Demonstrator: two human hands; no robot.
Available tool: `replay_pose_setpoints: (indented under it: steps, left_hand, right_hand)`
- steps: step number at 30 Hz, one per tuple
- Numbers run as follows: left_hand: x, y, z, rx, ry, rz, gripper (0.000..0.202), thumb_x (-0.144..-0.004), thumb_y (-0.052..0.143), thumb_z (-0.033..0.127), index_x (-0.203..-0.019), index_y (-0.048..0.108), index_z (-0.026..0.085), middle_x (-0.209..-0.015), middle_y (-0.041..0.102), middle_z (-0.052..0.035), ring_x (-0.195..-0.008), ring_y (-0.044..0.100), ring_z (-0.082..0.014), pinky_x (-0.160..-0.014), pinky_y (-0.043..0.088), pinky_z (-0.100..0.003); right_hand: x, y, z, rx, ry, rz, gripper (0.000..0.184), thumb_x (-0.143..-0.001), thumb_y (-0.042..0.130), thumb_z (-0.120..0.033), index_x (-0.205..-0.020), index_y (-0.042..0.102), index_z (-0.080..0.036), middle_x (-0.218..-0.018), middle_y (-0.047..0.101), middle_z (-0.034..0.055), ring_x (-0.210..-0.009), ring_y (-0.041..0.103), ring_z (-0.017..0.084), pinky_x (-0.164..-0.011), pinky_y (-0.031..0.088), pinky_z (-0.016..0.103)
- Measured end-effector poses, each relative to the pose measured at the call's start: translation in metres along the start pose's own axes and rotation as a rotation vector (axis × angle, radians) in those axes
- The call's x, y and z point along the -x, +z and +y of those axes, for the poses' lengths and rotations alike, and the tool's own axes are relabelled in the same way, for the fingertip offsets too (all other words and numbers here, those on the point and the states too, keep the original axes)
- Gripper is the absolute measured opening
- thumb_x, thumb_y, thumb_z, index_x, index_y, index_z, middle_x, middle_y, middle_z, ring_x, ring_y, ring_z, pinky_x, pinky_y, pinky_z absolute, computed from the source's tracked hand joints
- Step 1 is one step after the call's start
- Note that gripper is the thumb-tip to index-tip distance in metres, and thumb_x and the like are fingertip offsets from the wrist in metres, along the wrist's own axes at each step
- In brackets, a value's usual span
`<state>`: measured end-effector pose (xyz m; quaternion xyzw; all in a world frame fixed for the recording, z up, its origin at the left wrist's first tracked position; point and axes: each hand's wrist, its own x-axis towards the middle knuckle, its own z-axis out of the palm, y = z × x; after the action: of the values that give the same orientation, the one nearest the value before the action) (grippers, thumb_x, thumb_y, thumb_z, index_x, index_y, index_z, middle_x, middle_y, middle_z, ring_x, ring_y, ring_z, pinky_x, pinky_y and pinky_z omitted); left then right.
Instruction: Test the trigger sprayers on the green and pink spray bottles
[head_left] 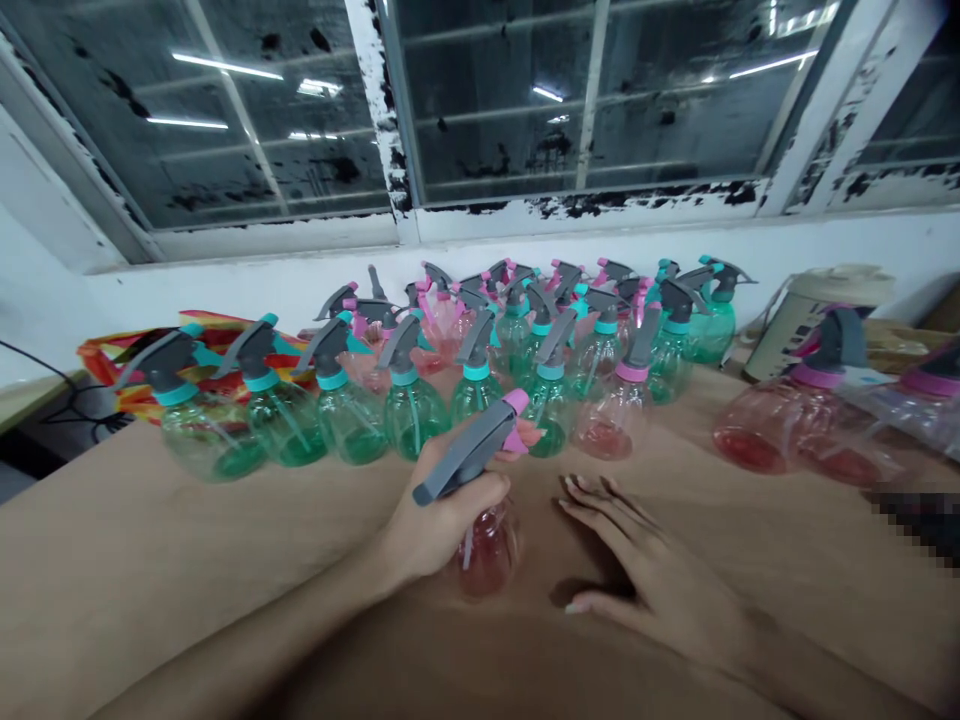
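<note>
A pink spray bottle with a grey and pink trigger head stands on the table in front of me. My left hand is closed around its neck, just below the head. To the right of it, my right hand hovers over or rests on the tabletop, fingers spread, holding nothing. Just beyond my hands runs a row of green spray bottles with turquoise collars. At that row's right end is a pink spray bottle, nearest to my right fingertips.
More green and pink bottles crowd the back by the window wall. On the right stand pink bottles and a pale cylindrical container. A red and yellow plastic wrapper lies at the back left. The wooden table spans the foreground.
</note>
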<state>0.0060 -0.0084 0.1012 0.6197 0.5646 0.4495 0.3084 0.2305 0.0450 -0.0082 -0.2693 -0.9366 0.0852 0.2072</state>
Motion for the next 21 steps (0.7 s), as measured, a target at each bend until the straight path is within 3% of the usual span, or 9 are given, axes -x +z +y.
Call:
replay_pose_setpoints:
  steps: [4,7,14,17,21]
  left_hand:
    - [-0.001,0.002,0.004,0.073,0.048,0.005,0.036,-0.069,0.052,0.020,-0.104,0.061,0.025,-0.099,0.068,-0.0011,-0.093,0.063,-0.0228,-0.084,0.051,-0.039]
    - [-0.002,0.001,0.004,0.096,0.071,-0.050,0.036,-0.071,0.051,0.018,-0.105,0.061,0.024,-0.109,0.065,-0.0017,-0.099,0.060,-0.0217,-0.090,0.049,-0.037]
    - [0.000,-0.001,-0.007,0.077,-0.019,-0.066,0.019,-0.072,0.053,0.025,-0.089,0.061,0.022,-0.079,0.064,-0.0003,-0.069,0.059,-0.0165,-0.066,0.049,-0.030]
    - [0.000,-0.001,-0.005,0.101,0.014,-0.043,0.009,-0.069,0.054,0.021,-0.076,0.059,0.021,-0.072,0.059,0.0018,-0.065,0.054,-0.0136,-0.064,0.045,-0.027]
    - [-0.002,0.001,0.000,0.110,0.008,-0.017,0.006,-0.067,0.054,0.021,-0.072,0.058,0.021,-0.068,0.058,0.0024,-0.063,0.052,-0.0136,-0.060,0.044,-0.027]
  right_hand:
    - [0.001,0.001,0.001,-0.018,0.014,0.014,0.075,-0.077,0.057,-0.056,-0.140,0.032,-0.023,-0.143,0.037,0.0102,-0.132,0.031,0.029,-0.105,0.030,0.053]
    - [0.001,-0.001,0.002,-0.042,0.026,0.001,0.075,-0.077,0.057,-0.056,-0.140,0.032,-0.023,-0.143,0.037,0.0095,-0.132,0.031,0.029,-0.105,0.030,0.052]
    - [0.004,-0.001,0.009,-0.088,0.028,-0.040,0.073,-0.080,0.055,-0.052,-0.142,0.025,-0.026,-0.145,0.034,0.0066,-0.133,0.029,0.025,-0.108,0.028,0.050]
    - [0.004,-0.001,0.009,-0.104,0.033,-0.033,0.072,-0.080,0.056,-0.051,-0.142,0.026,-0.027,-0.145,0.035,0.0059,-0.132,0.031,0.026,-0.108,0.028,0.050]
    - [0.004,-0.003,0.008,-0.109,0.038,-0.025,0.070,-0.081,0.056,-0.049,-0.141,0.028,-0.026,-0.144,0.037,0.0064,-0.132,0.032,0.025,-0.108,0.029,0.049]
